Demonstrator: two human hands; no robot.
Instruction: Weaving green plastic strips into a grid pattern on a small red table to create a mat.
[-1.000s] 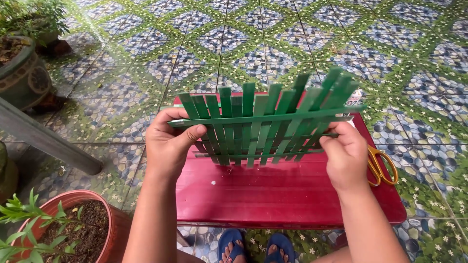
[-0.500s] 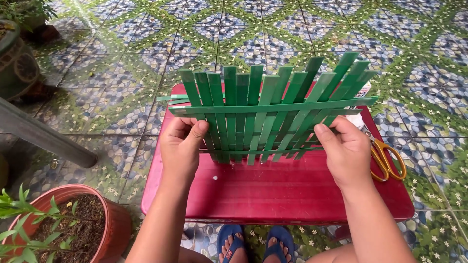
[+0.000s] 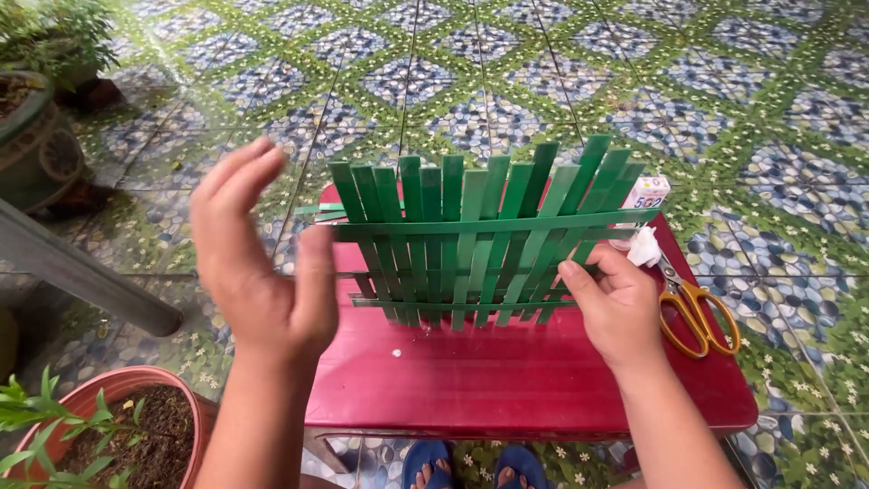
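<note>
The left grip (image 3: 262, 263) has come off the woven mat of green strips (image 3: 480, 240) and hangs open above the red surface's (image 3: 507, 380) left edge, leaving the right hand (image 3: 615, 308) alone pinching the mat's right side, scissors (image 3: 697, 312) near the right edge.

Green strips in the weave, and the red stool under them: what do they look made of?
Green strips: flat, thin, even in width, with a dull sheen; they look like cut leaf or plastic ribbon, and the view cannot settle which. Red stool: smooth, glossy top with soft reflections, probably moulded plastic. The right hand pinches the strips; the left hand is lifted clear.
</note>
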